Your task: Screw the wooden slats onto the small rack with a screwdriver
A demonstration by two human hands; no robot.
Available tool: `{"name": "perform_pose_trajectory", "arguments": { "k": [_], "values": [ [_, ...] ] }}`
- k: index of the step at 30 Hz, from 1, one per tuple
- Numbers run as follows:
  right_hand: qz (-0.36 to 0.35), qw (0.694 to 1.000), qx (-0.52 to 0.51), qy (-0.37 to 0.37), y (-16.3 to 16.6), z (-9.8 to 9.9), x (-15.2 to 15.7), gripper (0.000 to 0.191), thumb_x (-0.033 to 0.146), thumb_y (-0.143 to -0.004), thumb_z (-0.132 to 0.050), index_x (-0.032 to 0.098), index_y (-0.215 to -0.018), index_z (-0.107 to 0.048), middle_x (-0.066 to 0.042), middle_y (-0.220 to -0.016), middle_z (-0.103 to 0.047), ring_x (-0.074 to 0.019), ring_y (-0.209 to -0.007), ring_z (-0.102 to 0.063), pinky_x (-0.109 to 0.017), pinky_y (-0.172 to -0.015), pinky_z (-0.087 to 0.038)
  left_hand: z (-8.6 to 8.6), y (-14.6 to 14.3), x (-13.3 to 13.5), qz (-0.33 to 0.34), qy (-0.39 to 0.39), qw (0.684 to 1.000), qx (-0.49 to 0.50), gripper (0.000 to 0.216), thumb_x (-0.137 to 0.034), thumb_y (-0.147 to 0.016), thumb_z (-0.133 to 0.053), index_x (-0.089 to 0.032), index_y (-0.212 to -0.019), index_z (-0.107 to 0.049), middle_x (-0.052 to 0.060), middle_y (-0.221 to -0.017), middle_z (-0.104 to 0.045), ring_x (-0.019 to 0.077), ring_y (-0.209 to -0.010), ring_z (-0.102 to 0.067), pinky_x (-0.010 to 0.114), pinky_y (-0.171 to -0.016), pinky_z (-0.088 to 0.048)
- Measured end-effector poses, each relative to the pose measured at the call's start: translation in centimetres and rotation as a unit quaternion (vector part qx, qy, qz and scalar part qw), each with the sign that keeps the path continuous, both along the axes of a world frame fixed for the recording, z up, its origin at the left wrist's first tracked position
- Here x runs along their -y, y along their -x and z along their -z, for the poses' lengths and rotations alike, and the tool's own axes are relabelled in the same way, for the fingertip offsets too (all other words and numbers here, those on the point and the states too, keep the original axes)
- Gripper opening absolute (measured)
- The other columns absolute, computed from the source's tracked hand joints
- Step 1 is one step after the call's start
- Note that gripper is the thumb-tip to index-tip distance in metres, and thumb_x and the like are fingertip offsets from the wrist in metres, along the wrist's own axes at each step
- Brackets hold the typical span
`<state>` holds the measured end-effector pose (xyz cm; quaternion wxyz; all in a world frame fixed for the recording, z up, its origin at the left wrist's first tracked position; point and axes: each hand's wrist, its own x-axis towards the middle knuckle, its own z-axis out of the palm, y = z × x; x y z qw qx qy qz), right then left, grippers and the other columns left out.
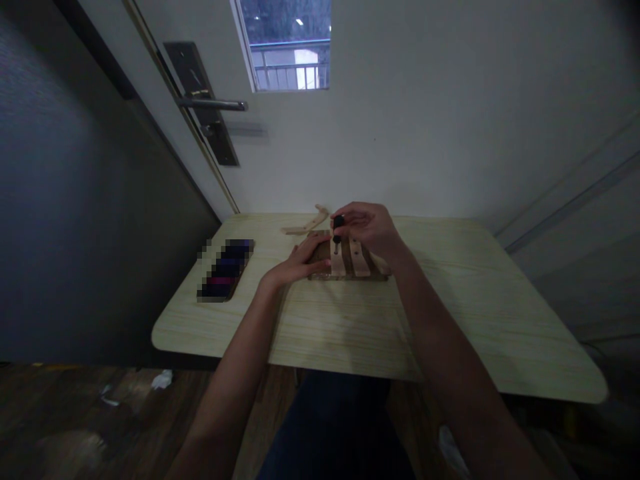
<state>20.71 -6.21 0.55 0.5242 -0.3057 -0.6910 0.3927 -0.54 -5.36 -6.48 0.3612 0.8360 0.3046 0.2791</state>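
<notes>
A small screwdriver (339,230) with a black handle is pinched upright in my right hand (367,227), its tip down on a pale wooden strip (338,265). Beside that strip a second pale piece (359,263) with small dark holes lies on a brown board (323,252). My left hand (295,263) rests on the board's left part, fingers and thumb stretched out and apart. The right end of the board is partly hidden by my right hand and wrist. Just behind the board lies a loose curved wooden piece (315,221).
The light wood-grain table (325,327) has rounded corners and stands against a white door (425,120) with a metal handle (215,105). A phone-like dark object (227,270), pixelated, lies at the left. Crumpled white paper (163,380) is on the floor.
</notes>
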Motion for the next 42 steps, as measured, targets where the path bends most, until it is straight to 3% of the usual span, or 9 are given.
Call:
{"name": "perform_pose_trajectory", "arguments": {
  "k": [7,14,19,22,25,30,36,42],
  "values": [
    [0.054,0.996,0.054,-0.046,-0.23,-0.41,0.05,0.036,0.042,-0.063,-0.084,0.021,-0.079,-0.06,0.004,-0.068,-0.062,-0.0106,-0.062,-0.058,-0.026,-0.06,-0.05,-0.44,-0.07,0.32,0.002,0.005,1.0,0.001,0.067,-0.05,-0.088,-0.061,-0.028,-0.146,-0.036,0.01,-0.158,-0.029,0.033,-0.148,-0.024,0.056,-0.123,-0.017],
    [0.057,0.996,0.052,-0.055,-0.55,-0.27,-0.07,0.04,0.041,-0.065,-0.083,0.021,-0.073,-0.049,0.005,-0.068,-0.055,-0.0087,-0.061,-0.051,-0.024,-0.057,-0.046,-0.24,0.11,0.3,0.004,-0.015,1.0,-0.016,0.065,-0.052,-0.09,-0.058,-0.031,-0.147,-0.034,0.008,-0.157,-0.031,0.0318,-0.146,-0.027,0.057,-0.122,-0.019],
    [0.083,0.994,0.056,-0.05,-0.57,-0.11,0.06,0.035,0.038,-0.066,-0.083,0.022,-0.081,-0.056,0.006,-0.068,-0.055,-0.009,-0.06,-0.052,-0.023,-0.055,-0.045,0.06,0.12,0.15,0.0,-0.038,0.999,-0.015,0.066,-0.053,-0.089,-0.058,-0.028,-0.146,-0.034,0.011,-0.155,-0.033,0.0328,-0.146,-0.027,0.056,-0.121,-0.021],
    [0.079,0.991,0.083,-0.071,-0.66,-0.06,-0.02,0.027,0.037,-0.075,-0.077,0.023,-0.095,-0.067,0.003,-0.076,-0.062,-0.0111,-0.067,-0.056,-0.025,-0.062,-0.05,-0.03,0.05,0.15,0.008,-0.053,0.998,-0.013,0.064,-0.052,-0.09,-0.057,-0.028,-0.146,-0.034,0.011,-0.152,-0.036,0.0324,-0.144,-0.03,0.056,-0.121,-0.021],
    [0.058,0.987,0.102,-0.109,-0.69,-0.11,-0.04,0.023,0.035,-0.082,-0.07,0.024,-0.102,-0.071,-0.004,-0.102,-0.07,-0.016,-0.088,-0.064,-0.031,-0.078,-0.055,-0.18,0.04,0.2,0.008,-0.054,0.998,-0.021,0.062,-0.051,-0.091,-0.055,-0.03,-0.145,-0.034,0.01,-0.152,-0.037,0.0312,-0.143,-0.031,0.056,-0.12,-0.022],
    [0.023,0.989,0.106,-0.105,-0.73,-0.46,0.45,0.034,0.034,-0.093,-0.053,0.023,-0.123,-0.067,-0.008,-0.119,-0.07,-0.0193,-0.106,-0.065,-0.039,-0.095,-0.053,-0.27,0.09,0.24,0.002,-0.051,0.998,-0.028,0.062,-0.053,-0.091,-0.055,-0.028,-0.144,-0.035,0.011,-0.152,-0.036,0.032,-0.143,-0.031,0.055,-0.121,-0.021],
    [-0.013,0.995,0.079,-0.057,-0.77,-0.57,0.29,0.031,0.032,-0.086,-0.062,0.02,-0.113,-0.072,-0.006,-0.097,-0.074,-0.0169,-0.085,-0.068,-0.036,-0.083,-0.056,-0.21,0.04,0.28,0.0,-0.061,0.998,-0.02,0.063,-0.055,-0.091,-0.054,-0.027,-0.144,-0.036,0.012,-0.152,-0.036,0.0314,-0.144,-0.03,0.052,-0.122,-0.023],
    [0.04,0.997,0.052,-0.04,-0.13,-0.72,0.06,0.025,0.034,-0.066,-0.082,0.019,-0.084,-0.07,0.0,-0.074,-0.068,-0.0148,-0.069,-0.065,-0.031,-0.069,-0.055,0.02,0.04,0.28,-0.009,-0.058,0.998,-0.019,0.065,-0.056,-0.09,-0.055,-0.027,-0.145,-0.035,0.012,-0.152,-0.037,0.032,-0.144,-0.031,0.054,-0.12,-0.024]
  ]
}}
